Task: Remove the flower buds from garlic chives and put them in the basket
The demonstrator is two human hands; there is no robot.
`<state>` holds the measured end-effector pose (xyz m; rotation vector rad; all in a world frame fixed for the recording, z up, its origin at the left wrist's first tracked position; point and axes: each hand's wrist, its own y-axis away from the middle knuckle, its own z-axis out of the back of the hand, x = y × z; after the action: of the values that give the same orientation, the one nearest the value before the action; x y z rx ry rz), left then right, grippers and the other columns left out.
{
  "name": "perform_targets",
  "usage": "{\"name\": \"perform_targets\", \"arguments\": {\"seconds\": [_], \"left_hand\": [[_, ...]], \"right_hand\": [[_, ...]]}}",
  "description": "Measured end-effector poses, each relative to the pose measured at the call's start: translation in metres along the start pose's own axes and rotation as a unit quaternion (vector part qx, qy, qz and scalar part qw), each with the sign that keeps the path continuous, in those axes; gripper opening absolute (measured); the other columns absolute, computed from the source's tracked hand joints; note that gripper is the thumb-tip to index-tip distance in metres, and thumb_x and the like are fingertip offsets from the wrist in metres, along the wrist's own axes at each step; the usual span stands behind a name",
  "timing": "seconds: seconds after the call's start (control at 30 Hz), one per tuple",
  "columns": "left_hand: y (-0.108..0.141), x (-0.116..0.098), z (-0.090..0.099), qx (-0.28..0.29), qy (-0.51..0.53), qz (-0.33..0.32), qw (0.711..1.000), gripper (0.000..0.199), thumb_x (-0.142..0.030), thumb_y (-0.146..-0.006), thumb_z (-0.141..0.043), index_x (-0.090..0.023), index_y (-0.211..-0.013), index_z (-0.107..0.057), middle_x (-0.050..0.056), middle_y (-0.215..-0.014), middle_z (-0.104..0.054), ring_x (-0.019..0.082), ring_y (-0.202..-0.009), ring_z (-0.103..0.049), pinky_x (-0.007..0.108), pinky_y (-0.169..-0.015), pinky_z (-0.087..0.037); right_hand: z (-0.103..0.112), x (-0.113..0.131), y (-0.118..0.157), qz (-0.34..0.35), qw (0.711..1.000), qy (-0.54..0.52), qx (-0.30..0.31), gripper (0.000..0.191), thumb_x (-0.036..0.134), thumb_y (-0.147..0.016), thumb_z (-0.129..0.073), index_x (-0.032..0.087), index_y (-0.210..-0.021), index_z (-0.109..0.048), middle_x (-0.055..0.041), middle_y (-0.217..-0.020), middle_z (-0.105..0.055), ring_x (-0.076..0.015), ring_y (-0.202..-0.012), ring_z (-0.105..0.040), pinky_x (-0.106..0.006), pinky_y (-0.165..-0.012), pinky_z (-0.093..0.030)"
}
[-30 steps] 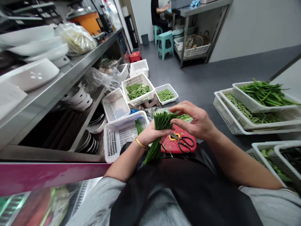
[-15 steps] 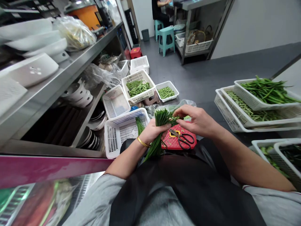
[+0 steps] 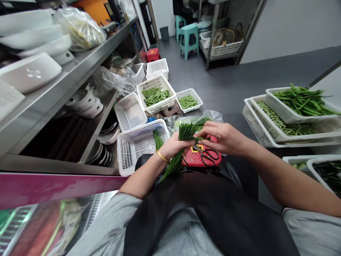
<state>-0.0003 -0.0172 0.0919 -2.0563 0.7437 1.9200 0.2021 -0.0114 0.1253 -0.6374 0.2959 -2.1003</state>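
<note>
My left hand [image 3: 174, 145] is closed around a bunch of thin green chives [image 3: 187, 131], whose long ends hang down towards my lap. My right hand [image 3: 225, 138] is beside the bunch, thumb and fingers pinched on a few green strands [image 3: 198, 138] at its side. Below my hands, black-handled scissors [image 3: 210, 156] lie on a red quilted surface [image 3: 193, 160], among small green scraps. More chives [image 3: 158, 140] lie in the white basket [image 3: 124, 156] to my left. Just beyond my hands is a clear plastic bag [image 3: 215, 115] with greens.
White baskets of green beans [image 3: 188, 102] stand on the floor ahead. Stacked baskets of beans and long green peppers [image 3: 303, 101] are at right. A metal shelf [image 3: 106, 46] with dishes runs along the left. Farther off are teal stools [image 3: 189, 39] and a seated person [image 3: 182, 9].
My right hand has shifted slightly right and down, still pinching strands by the bunch. The left hand keeps its hold on the chives. The view has tilted a little downward.
</note>
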Motion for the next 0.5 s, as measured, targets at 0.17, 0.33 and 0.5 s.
{"name": "perform_targets", "arguments": {"seconds": [0.17,0.33,0.5], "left_hand": [[-0.001,0.001,0.002,0.011,0.002,0.009,1.000,0.041,-0.046,-0.062,-0.078,-0.014,-0.060,-0.053,-0.005,-0.039,-0.045,0.007,-0.036,-0.040,0.022,-0.040,-0.029],[-0.009,0.008,0.004,-0.037,-0.094,-0.038,0.994,0.044,-0.047,-0.062,-0.078,-0.015,-0.053,-0.049,-0.005,-0.042,-0.045,0.006,-0.040,-0.038,0.021,-0.042,-0.029],[-0.019,0.013,0.009,-0.087,-0.131,-0.037,0.987,0.048,-0.051,-0.062,-0.076,-0.017,-0.047,-0.046,-0.004,-0.038,-0.043,0.007,-0.037,-0.038,0.022,-0.040,-0.029]], "right_hand": [[-0.006,0.001,-0.001,-0.087,0.996,0.012,0.024,0.013,0.021,-0.083,-0.050,0.016,-0.082,-0.062,-0.0059,-0.080,-0.063,-0.0141,-0.070,-0.057,-0.024,-0.064,-0.041],[-0.014,0.009,-0.012,-0.164,0.967,0.178,0.079,0.020,0.025,-0.079,-0.051,0.013,-0.081,-0.066,-0.0135,-0.082,-0.066,-0.0199,-0.072,-0.056,-0.030,-0.067,-0.037],[-0.039,-0.010,-0.032,-0.279,0.960,0.031,0.009,0.017,0.024,-0.071,-0.050,0.011,-0.071,-0.061,-0.0122,-0.075,-0.064,-0.0184,-0.066,-0.053,-0.030,-0.064,-0.036]]}}
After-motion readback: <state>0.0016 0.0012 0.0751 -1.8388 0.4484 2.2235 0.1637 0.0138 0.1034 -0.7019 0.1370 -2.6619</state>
